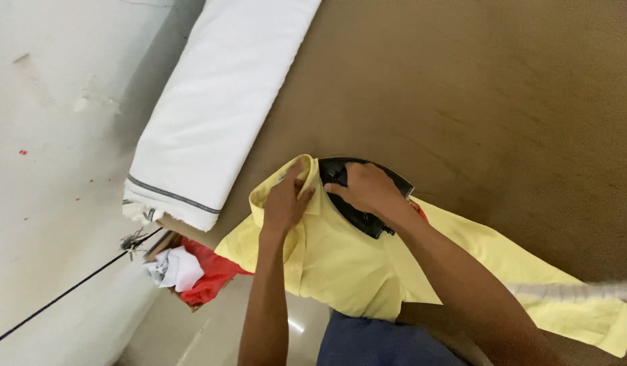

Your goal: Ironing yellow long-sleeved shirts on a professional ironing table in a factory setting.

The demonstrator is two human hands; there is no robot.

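So from the head view, looking down: one yellow shirt (pixel 340 264) is spread on the brown desk (pixel 516 102), collar end toward the left, with one sleeve trailing off to the near right. The left hand (pixel 285 201) sits on the collar, fingers pressed together and curled over the fabric edge, pinning it down. The right hand (pixel 367 188) is wrapped around the top of one black iron (pixel 364 193), fingers closed over it, and the iron rests right on the shirt just beside the collar. Far left on the desk there's one long white bolt of cloth (pixel 218 102) with a thin dark stripe near its near end, lying at a diagonal, well apart from the shirt. Down off the desk's edge at the near left, an open cardboard box (pixel 165 242) holds one red cloth (pixel 212 274) and one white crumpled piece (pixel 174 268). A single dark cord (pixel 63 293) runs along the pale wall (pixel 42 135) on the left.
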